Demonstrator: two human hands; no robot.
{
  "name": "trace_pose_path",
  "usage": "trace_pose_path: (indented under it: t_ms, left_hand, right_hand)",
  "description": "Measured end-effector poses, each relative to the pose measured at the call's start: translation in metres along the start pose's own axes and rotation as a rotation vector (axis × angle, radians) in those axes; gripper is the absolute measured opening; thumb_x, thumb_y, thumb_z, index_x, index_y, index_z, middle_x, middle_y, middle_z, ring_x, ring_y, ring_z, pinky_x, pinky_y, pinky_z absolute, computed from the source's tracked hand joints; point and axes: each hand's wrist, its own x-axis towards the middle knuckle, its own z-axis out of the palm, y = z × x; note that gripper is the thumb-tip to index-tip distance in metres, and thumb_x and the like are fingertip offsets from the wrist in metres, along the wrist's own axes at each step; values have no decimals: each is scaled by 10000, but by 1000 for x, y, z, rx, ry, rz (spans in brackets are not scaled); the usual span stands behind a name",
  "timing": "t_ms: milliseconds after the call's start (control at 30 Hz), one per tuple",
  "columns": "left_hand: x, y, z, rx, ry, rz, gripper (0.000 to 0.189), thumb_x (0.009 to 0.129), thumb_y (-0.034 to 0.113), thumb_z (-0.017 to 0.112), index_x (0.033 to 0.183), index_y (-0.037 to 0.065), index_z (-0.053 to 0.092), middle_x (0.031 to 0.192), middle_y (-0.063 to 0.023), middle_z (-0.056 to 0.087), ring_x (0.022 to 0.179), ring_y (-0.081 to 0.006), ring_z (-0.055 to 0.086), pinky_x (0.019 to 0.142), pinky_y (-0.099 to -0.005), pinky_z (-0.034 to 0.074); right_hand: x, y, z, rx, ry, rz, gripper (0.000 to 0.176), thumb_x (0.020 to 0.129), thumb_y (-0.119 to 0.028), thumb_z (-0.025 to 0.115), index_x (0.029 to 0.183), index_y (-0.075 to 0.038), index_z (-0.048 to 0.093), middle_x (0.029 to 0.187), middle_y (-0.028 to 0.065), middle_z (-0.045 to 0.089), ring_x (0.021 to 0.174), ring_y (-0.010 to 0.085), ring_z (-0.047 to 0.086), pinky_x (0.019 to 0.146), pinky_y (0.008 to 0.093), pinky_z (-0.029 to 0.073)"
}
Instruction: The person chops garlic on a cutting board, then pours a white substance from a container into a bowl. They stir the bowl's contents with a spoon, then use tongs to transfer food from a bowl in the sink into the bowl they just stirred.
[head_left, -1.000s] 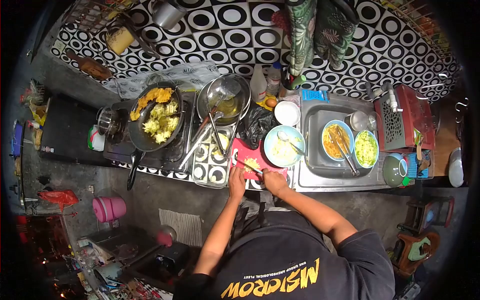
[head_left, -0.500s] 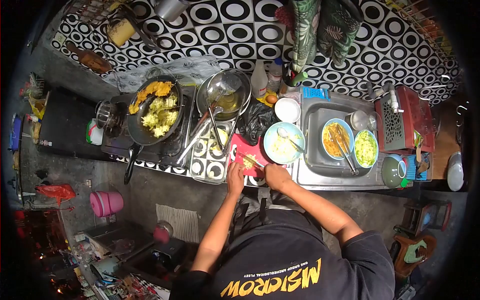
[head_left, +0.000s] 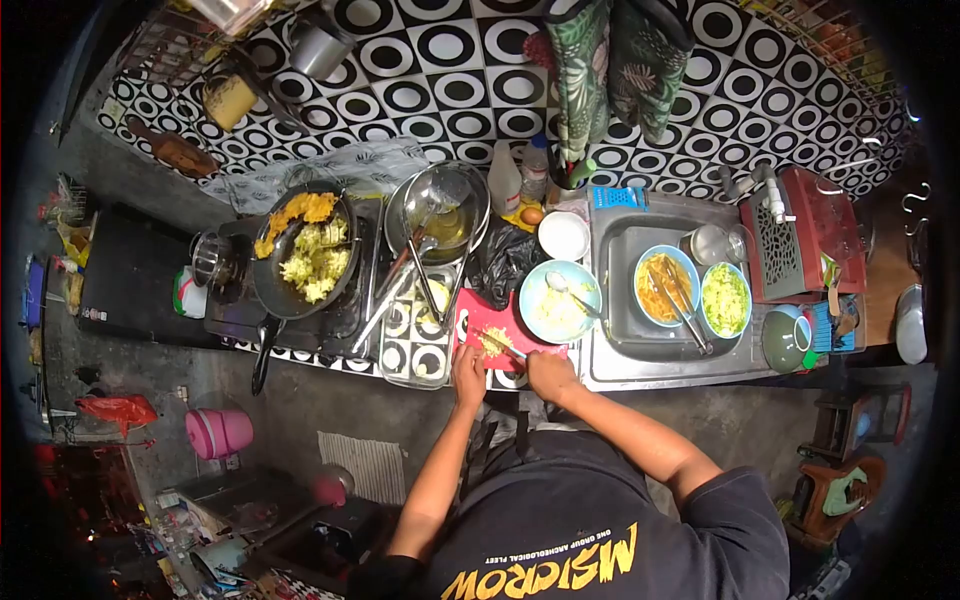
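From the head camera, a person in a black T-shirt (head_left: 600, 500) bends over a kitchen worktop (head_left: 505, 381), right hand (head_left: 550, 376) closed around a knife (head_left: 512, 349). The blade slants across finely chopped pale pieces (head_left: 494, 342), possibly garlic, on a red cutting board (head_left: 468, 312) at the near edge. The left hand (head_left: 468, 371) is at the board's lower left, near the blade's tip; whether its fingers grip or merely press is impossible to tell. The view has shifted, and the right hand sits slightly farther from the pieces than a second earlier. The change appears to be one small part of a cutting stroke, with the pieces still on the board.

Just beyond the board are a light-blue bowl (head_left: 528, 291) holding pale shreds and a spoon (head_left: 557, 282), and a black plastic bag (head_left: 505, 262). A clear rectangular dish (head_left: 402, 345) lies beside it on the left. Farther left, a frying pan (head_left: 274, 272) holds orange and pale-yellow clumps. At right, tongs (head_left: 682, 312) rest in a bowl of orange shreds (head_left: 655, 290) beside chopped greens (head_left: 725, 296).
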Motion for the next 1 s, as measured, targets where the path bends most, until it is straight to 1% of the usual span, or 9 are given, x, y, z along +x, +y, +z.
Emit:
trace_pose_path:
  t_ms: [67, 167, 267, 433, 567, 700, 800, 900, 1000]
  left_hand:
    - [2, 2, -1, 26, -2, 4, 75, 1001, 58, 647, 1001, -17, 639, 954, -187, 622, 871, -389, 643, 761, -474, 512]
    - [0, 1, 0, 40, 1, 8, 98, 1017, 82, 645, 994, -14, 645, 950, -183, 634, 872, -387, 651, 750, -476, 517]
    - [2, 1, 0, 58, -5, 15, 91, 1013, 76, 645, 995, -13, 646, 950, -180, 632, 872, -384, 650, 759, -474, 518]
    - [-1, -1, 0, 26, -9, 1, 66, 976, 36, 659, 1002, -17, 631, 946, -191, 615, 856, -389, 633, 767, -469, 505]
    - [-1, 1, -1, 57, 0, -9, 67, 1000, 66, 645, 999, -1, 649, 947, -179, 631, 867, -382, 650, 771, -470, 520]
    - [-1, 1, 0, 41, 9, -7, 72, 1004, 73, 639, 1002, 3, 652, 958, -180, 636, 885, -384, 657, 778, -474, 521]
    - [-1, 3, -3, 32, 2, 14, 64, 999, 57, 644, 1030, 2, 654, 1012, -182, 638, 916, -389, 661, 799, -474, 530]
    - [-1, 8, -6, 9, 7, -41, 171, 994, 37, 648, 1160, 9, 682, 1060, -185, 627, 967, -388, 655, 848, -470, 535]
    - [1, 13, -3, 12, 64, -59, 332, 995, 23, 644, 1325, 31, 674, 1093, -185, 611, 1022, -383, 641, 902, -459, 532]
  right_hand:
    - [12, 13, 28, 50, 54, 13, 504, 1132, -393, 472, 1053, 50, 700, 985, 312, 755, 952, 503, 746, 854, 590, 585]
    - [19, 15, 34, 70, 61, 9, 539, 1132, -438, 477, 1036, 47, 691, 978, 317, 750, 953, 502, 745, 853, 596, 582]
    - [12, 10, 17, 27, 54, -7, 563, 1133, -459, 472, 1026, 52, 683, 965, 324, 746, 947, 507, 740, 845, 600, 578]
    - [14, 19, 29, 69, 100, 23, 543, 1130, -439, 480, 1045, 54, 691, 943, 314, 750, 942, 488, 751, 838, 593, 583]
    - [6, 7, 9, -23, 17, 8, 535, 1129, -443, 484, 1059, 53, 673, 983, 301, 757, 976, 479, 753, 860, 586, 586]
    - [8, 13, 23, 0, 63, 40, 509, 1130, -416, 485, 1026, 44, 676, 1000, 305, 758, 965, 480, 755, 842, 587, 587]
    - [11, 14, 22, 1, 70, -39, 410, 1115, -317, 491, 1026, 54, 643, 930, 304, 750, 897, 496, 747, 820, 598, 586]
    - [12, 21, 6, -6, 62, -106, 459, 1133, -363, 476, 1041, 60, 631, 903, 317, 740, 879, 513, 737, 791, 618, 578]
    - [2, 24, 0, 11, 113, -45, 490, 1139, -392, 461, 1050, 59, 633, 887, 322, 736, 870, 526, 731, 775, 618, 576]
